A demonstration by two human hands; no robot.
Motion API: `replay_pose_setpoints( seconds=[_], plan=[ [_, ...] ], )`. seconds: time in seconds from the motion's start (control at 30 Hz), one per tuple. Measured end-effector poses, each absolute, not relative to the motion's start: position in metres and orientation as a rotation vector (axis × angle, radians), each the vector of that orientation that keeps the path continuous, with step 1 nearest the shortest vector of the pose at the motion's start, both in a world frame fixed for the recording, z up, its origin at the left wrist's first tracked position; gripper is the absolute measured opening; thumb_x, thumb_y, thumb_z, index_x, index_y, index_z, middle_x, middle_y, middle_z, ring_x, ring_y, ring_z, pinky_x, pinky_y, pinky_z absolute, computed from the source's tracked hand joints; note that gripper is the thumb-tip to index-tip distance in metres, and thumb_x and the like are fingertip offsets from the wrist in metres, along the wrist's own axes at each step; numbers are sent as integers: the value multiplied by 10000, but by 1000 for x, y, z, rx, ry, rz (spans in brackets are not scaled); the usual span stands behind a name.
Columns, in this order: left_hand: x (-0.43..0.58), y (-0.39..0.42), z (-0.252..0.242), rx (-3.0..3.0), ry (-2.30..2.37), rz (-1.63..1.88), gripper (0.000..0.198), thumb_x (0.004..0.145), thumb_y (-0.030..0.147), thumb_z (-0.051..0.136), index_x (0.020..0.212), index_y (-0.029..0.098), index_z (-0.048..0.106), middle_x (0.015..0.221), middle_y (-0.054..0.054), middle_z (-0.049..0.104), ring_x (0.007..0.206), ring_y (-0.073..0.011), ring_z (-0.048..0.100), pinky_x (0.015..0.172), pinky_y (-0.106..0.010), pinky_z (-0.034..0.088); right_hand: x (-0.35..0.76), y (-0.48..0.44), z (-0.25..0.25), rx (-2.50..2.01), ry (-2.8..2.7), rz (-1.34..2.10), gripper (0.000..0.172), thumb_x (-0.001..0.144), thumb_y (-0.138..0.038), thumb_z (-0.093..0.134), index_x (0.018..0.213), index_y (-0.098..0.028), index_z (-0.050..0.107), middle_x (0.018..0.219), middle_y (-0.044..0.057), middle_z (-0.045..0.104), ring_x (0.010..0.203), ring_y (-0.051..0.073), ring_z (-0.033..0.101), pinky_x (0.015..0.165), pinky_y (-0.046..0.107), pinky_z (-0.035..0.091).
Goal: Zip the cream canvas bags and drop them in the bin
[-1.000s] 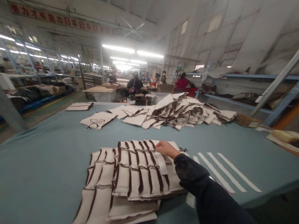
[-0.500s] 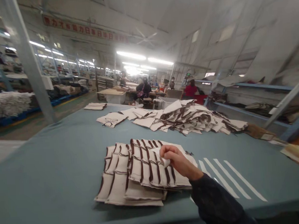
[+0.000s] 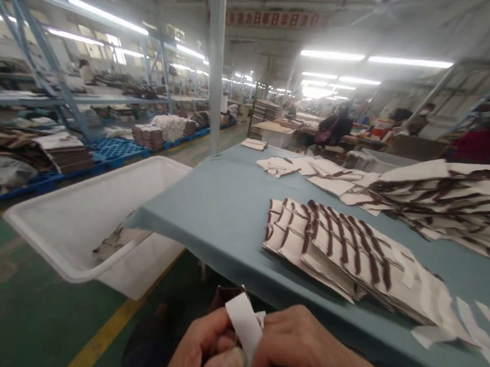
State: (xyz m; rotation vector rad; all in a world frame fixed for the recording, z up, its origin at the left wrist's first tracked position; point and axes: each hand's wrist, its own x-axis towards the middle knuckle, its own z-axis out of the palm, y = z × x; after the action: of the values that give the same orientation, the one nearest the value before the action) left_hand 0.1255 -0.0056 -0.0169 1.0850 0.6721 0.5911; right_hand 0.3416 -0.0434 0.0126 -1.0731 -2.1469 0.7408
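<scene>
Close to my body, below the table's near edge, both hands meet around a white strip (image 3: 244, 320). My left hand (image 3: 206, 348) is closed, pinching the strip from the left with the thumb in front. My right hand (image 3: 300, 336) has its fingers curled around the strip's right side. Just behind the strip a dark brown piece (image 3: 226, 295) pokes up; what it belongs to is hidden by my hands. Fanned out on the table, stacks of off-white pieces with brown edges (image 3: 345, 243) lie ahead and to the right. A loose white strip (image 3: 432, 335) rests at their near end.
A blue-green cloth covers the table (image 3: 200, 203). Further back right is a large heap of off-white and brown pieces (image 3: 451, 191). Eyeglasses (image 3: 276, 168) lie on a flat piece. A white plastic bin (image 3: 74, 212) stands left of the table, and people work beyond it.
My right hand has come off the stacked pieces and down to the table's near edge, with white strip material. My left hand has come into view. The view has swung left, showing the bin.
</scene>
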Motion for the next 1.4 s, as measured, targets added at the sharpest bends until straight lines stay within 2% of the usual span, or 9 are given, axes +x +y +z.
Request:
replay_pose_setpoints(
  seconds=[0.13, 0.4, 0.57, 0.67, 0.83, 0.93, 1.17, 1.3, 1.4],
  plan=[
    [101, -29, -18, 1124, 903, 738, 538, 811, 711, 806, 859, 176, 805, 737, -26, 680, 696, -181, 564, 645, -242, 457, 316, -45, 9, -923, -2294, 979, 221, 965, -146, 675, 774, -251, 709, 734, -5, 774, 701, 163, 734, 736, 237, 540],
    [70, -48, -35, 1209, 1106, 813, 428, 897, 532, 739, 689, 179, 616, 678, 25, 508, 657, -151, 456, 622, -235, 396, 282, -76, 4, -1171, -2058, 1012, 351, 740, 18, 624, 812, -276, 802, 814, -7, 792, 829, 174, 768, 834, 240, 567],
    [60, -59, -41, 1121, 998, 757, 456, 898, 591, 735, 752, 166, 658, 716, 13, 535, 678, -152, 453, 626, -231, 395, 277, -87, -15, -1292, -1850, 1219, 319, 721, -29, 647, 832, -282, 806, 911, 5, 788, 898, 197, 744, 827, 274, 549],
    [59, -64, -40, 1024, 1045, 771, 492, 887, 633, 745, 764, 162, 675, 715, 12, 547, 659, -142, 439, 607, -226, 376, 278, -80, -22, -1268, -1569, 1422, 156, 852, -288, 739, 1005, -255, 745, 806, 9, 712, 733, 184, 659, 698, 285, 512],
    [65, -69, -33, 1120, 1131, 846, 436, 887, 555, 760, 685, 180, 667, 657, 22, 537, 610, -138, 443, 572, -235, 365, 265, -67, -37, -1221, -1404, 1359, 584, 838, -725, 787, 1085, -202, 708, 889, 43, 717, 785, 198, 598, 730, 307, 483],
    [69, -70, -33, 1188, 1179, 875, 378, 891, 500, 744, 686, 184, 708, 665, 9, 582, 624, -151, 485, 582, -236, 382, 247, -70, -54, -1233, -1330, 1350, 513, 887, -708, 758, 925, -197, 756, 870, 44, 733, 820, 202, 615, 777, 311, 488],
    [72, -64, -42, 1282, 1150, 832, 319, 915, 441, 727, 723, 188, 710, 699, 1, 612, 657, -163, 524, 607, -238, 426, 226, -76, -63, -1111, -955, 1421, 434, 913, -622, 798, 893, -193, 740, 887, 44, 753, 837, 182, 654, 806, 291, 522],
    [75, -66, -33, 973, 1090, 753, 285, 847, 441, 793, 980, 227, 659, 776, 18, 673, 687, -169, 575, 632, -237, 454, 243, -72, -59, -1184, -942, 1360, 483, 907, -662, 789, 889, -183, 731, 853, 45, 734, 757, 164, 623, 716, 280, 509],
    [71, -65, -34, 864, 1027, 691, 321, 824, 436, 826, 875, 218, 596, 741, 43, 597, 645, -131, 490, 607, -217, 402, 255, -72, -64, -1255, -970, 1270, 485, 921, -657, 775, 862, -180, 712, 774, 21, 689, 691, 143, 574, 664, 266, 479]
  ],
)
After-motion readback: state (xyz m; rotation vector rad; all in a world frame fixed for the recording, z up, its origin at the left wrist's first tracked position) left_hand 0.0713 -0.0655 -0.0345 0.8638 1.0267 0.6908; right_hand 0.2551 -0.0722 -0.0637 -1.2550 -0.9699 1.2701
